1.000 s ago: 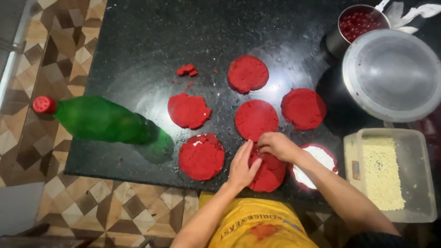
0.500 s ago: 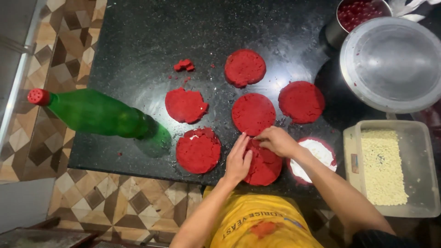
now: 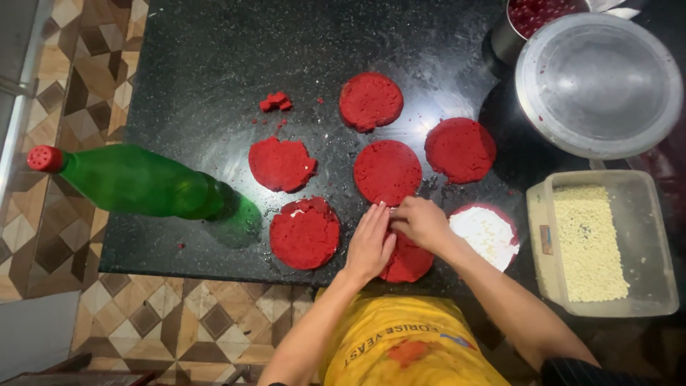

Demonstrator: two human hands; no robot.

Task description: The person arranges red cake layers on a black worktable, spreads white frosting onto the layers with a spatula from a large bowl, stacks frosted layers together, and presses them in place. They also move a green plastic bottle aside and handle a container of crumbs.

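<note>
Hands work one red cake disc (image 3: 406,261) at the bench (image 3: 200,64) edge: I keep my left hand (image 3: 369,244) flat and spread, my right hand (image 3: 421,223) curled, pressing lightly to avoid crumbling.

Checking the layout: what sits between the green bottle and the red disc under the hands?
In the head view, one more red disc lies between the green bottle and the pressed disc.

My left hand (image 3: 369,244) and right hand (image 3: 421,221) press a red cake round (image 3: 409,261) at the near edge of the black table (image 3: 214,57), the green bottle (image 3: 136,181) well left.
</note>
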